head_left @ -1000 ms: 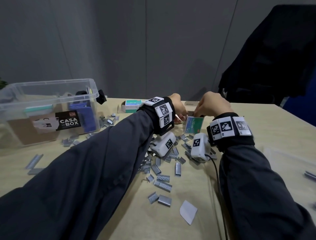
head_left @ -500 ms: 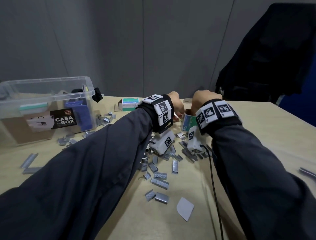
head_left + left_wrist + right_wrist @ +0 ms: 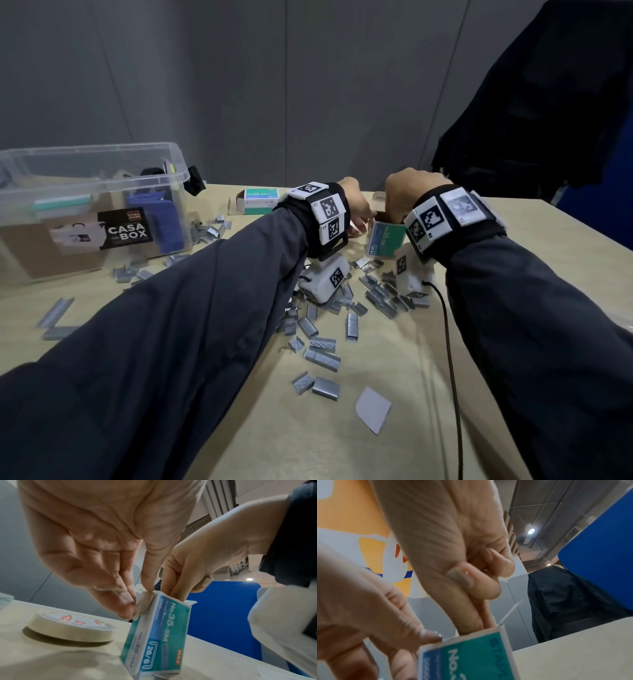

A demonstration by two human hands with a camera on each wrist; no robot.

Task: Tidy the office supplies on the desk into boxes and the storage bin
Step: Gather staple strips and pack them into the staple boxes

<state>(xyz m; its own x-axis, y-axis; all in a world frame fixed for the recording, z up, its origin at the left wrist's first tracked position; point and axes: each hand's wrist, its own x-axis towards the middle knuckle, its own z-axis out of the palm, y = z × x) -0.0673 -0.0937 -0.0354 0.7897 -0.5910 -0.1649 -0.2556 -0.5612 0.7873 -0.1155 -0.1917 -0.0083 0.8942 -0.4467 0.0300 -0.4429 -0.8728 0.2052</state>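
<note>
A green staple box (image 3: 386,239) stands on end on the desk (image 3: 394,342), its top open. My left hand (image 3: 358,212) pinches the white end flap (image 3: 143,602) at the box's (image 3: 159,635) upper left corner between thumb and fingertips. My right hand (image 3: 406,193) reaches down from above. Its index and middle fingers (image 3: 471,615) are straight and poke into the open top of the box (image 3: 467,658), with the thumb folded over the other curled fingers. What lies under those fingers is hidden. Loose staple strips (image 3: 322,349) litter the desk in front of the box.
A clear storage bin (image 3: 96,178) labelled CASA BOX stands at the far left with items inside. A second green staple box (image 3: 260,200) lies beyond my left wrist. A white tape roll (image 3: 70,626) sits left of the held box. A paper scrap (image 3: 372,409) lies near the front.
My right wrist has swung left and closer over the box, its fingers now down in the open top. The left hand has stayed at the box flap.
</note>
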